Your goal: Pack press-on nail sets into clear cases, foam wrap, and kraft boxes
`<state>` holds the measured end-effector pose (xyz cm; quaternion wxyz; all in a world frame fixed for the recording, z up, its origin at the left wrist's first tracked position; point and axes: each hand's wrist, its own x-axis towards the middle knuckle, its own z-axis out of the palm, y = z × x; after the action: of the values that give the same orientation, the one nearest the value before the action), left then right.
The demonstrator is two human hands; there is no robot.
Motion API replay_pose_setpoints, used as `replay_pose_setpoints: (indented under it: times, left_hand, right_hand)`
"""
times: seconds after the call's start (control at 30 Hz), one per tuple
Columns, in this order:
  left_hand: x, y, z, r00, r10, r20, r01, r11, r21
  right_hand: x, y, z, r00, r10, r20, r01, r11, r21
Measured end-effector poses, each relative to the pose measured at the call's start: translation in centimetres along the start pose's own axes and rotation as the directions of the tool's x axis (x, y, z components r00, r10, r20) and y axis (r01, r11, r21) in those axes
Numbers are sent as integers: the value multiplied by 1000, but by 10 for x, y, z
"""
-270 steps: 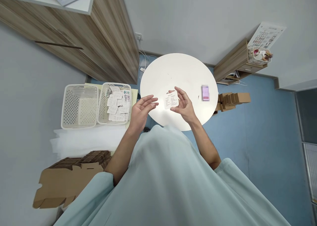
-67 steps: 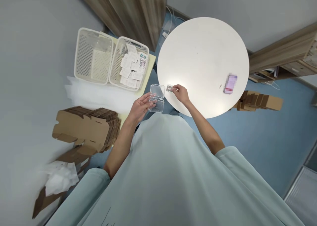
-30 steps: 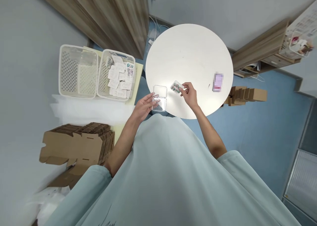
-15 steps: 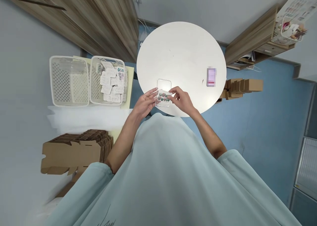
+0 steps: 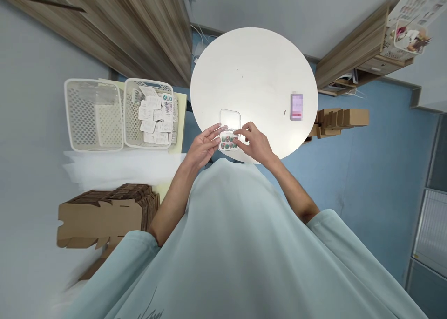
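A hinged clear plastic case (image 5: pixel 230 118) lies with its lid raised by the near edge of the round white table. In its lower half is a white card (image 5: pixel 223 135) bearing two rows of small green and reddish oval pieces, which look like press-on nails. My left hand (image 5: pixel 202 146) holds the case by its left side, thumb and fingers at the rim. From the right, my right hand (image 5: pixel 256 144) pinches the card's right edge between thumb and fingers, which partly cover it.
A purple box-like item (image 5: pixel 296 107) rests at the table's (image 5: pixel 258 53) right. On the left stand two white baskets, one (image 5: pixel 94 146) holding clear cases and the other (image 5: pixel 148 145) heaped with cards. Flattened cardboard boxes (image 5: pixel 101 219) are stacked below them; brown cartons (image 5: pixel 354 117) sit right of the table.
The card has moved down toward me and now sits in the case's lower half. My right hand has followed it slightly; the left stays at the case.
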<state>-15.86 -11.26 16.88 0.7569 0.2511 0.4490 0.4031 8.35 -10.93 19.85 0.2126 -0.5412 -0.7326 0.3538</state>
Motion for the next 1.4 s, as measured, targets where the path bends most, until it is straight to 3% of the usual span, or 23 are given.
replay_pose_setpoints:
  times: [0.1, 0.2, 0.33, 0.43, 0.67, 0.9, 1.03, 1.4]
  left_hand:
    - [-3, 3, -2, 1000, -4, -1, 4, 1000, 1]
    - [-6, 5, -5, 1000, -1, 9, 1, 1000, -13]
    - [-11, 5, -8, 1000, -16, 16, 16, 999, -48]
    - [-13, 3, -12, 999, -31, 10, 31, 998, -62]
    - [-13, 5, -19, 1000, -29, 1, 28, 996, -84]
    - [-7, 15, -20, 1000, -17, -22, 15, 996, -84]
    - [-4, 17, -18, 1000, -6, -25, 4, 997, -73]
    - [-7, 24, -2, 999, 15, 29, -12, 997, -72]
  right_hand:
    - [11, 5, -4, 995, 43, -86, -35, 995, 91]
    - [31, 17, -7, 959, 196, -207, -144, 960, 240]
    - [55, 31, -2, 936, 335, -107, -265, 872, 410]
    - [65, 32, 7, 943, 331, -44, -276, 845, 457]
    - [77, 16, 4, 965, 245, -98, -181, 886, 427]
    - [49, -28, -27, 985, 118, -128, -59, 917, 395]
    - [23, -45, -31, 990, 88, -111, -41, 928, 371]
    - [-17, -32, -7, 991, 135, -19, -113, 888, 446]
